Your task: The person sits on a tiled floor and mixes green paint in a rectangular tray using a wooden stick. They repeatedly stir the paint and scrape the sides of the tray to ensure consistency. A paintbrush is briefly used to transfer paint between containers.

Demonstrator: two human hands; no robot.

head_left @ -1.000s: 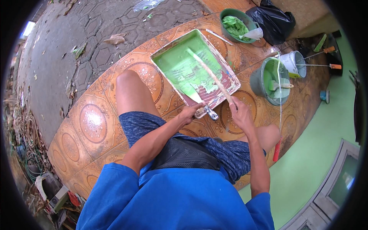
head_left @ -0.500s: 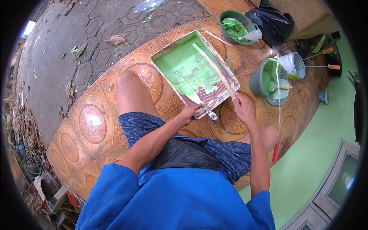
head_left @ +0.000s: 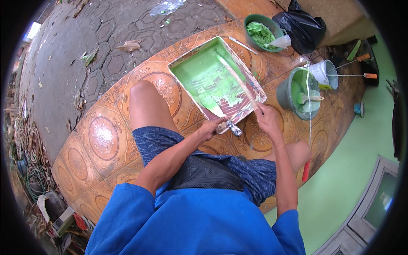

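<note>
Gripping the stick (head_left: 239,80), the right hand (head_left: 268,122) held it slanted over the paint tray (head_left: 233,110) on the tiled floor (head_left: 92,170)! Left hand (head_left: 209,129) at its near edge, hold unclear. Stirring looked the step; next stroke seemingly called for a steady tray.

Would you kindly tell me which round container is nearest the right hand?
The grey bucket holding green paint; the white bucket and green basin are farther off.
</note>
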